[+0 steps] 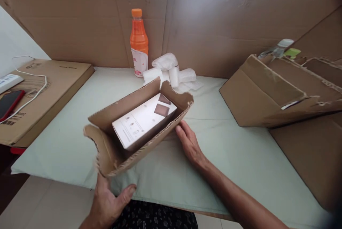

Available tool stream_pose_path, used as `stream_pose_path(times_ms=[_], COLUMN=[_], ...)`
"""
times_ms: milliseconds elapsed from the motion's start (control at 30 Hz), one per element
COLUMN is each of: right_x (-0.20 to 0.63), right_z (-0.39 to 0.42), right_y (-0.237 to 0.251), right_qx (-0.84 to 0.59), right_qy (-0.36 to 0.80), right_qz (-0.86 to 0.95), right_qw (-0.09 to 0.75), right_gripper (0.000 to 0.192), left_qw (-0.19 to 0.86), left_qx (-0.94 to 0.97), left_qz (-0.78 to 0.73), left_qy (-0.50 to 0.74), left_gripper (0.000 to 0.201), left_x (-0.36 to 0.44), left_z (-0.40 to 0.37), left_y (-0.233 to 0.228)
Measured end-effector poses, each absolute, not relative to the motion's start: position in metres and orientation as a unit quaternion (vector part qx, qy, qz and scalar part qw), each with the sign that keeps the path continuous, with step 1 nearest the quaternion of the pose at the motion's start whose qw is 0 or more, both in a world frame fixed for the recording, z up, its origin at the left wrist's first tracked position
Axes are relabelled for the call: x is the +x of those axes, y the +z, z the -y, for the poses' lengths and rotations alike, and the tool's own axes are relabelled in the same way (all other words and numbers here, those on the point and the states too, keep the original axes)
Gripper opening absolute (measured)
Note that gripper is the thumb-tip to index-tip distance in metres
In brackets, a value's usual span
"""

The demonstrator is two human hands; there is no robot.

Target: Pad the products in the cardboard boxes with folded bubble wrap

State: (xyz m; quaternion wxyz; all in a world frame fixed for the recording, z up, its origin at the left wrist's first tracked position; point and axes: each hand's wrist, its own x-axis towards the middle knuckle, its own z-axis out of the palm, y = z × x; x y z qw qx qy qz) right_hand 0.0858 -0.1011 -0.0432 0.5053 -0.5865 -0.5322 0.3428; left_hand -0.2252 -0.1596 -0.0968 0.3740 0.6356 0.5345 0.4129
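A narrow open-topped cardboard box (160, 133) with wavy-cut ends sits at a slant before me. Inside lies a white printed carton (141, 120) with dark squares at one end. My left hand (108, 200) supports the box at its near left corner, thumb spread out and the fingers partly hidden beneath it. Against the long near side, towards the right end, my right hand (190, 141) is in contact with the box; its fingertips go out of sight under the edge. The left end of the box is slightly blurred.
An orange-capped bottle (139, 43) and crumpled bubble wrap (171, 70) stand behind the box on the pale green cloth (213, 172). At right, a larger cardboard box (256, 93) holds a clear bottle (283, 47). A flat carton (64, 79) at left bears a phone (10, 102) and white cable.
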Motion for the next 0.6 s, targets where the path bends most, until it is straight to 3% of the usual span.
stream_pose_path(times_ms=[167, 367, 500, 600], right_x=[0.064, 0.033, 0.033, 0.051], right_z=[0.126, 0.063, 0.039, 0.037], right_y=[-0.045, -0.046, -0.061, -0.065], right_qx=[-0.59, -0.547, -0.52, -0.529], right_qy=[0.347, 0.39, 0.401, 0.399], right_qz=[0.559, 0.579, 0.572, 0.563], right_qw=[0.469, 0.462, 0.492, 0.494], right_gripper=[0.065, 0.083, 0.079, 0.066], left_qw=[0.35, 0.327, 0.331, 0.335], left_qx=[0.578, 0.566, 0.536, 0.524], left_qz=[-0.586, -0.518, -0.5, -0.533], left_qy=[0.446, 0.552, 0.594, 0.573], left_gripper=[0.076, 0.065, 0.064, 0.059], left_x=[-0.238, -0.229, -0.216, -0.211], left_z=[0.056, -0.051, -0.065, -0.056], left_y=[-0.058, -0.047, -0.062, -0.066])
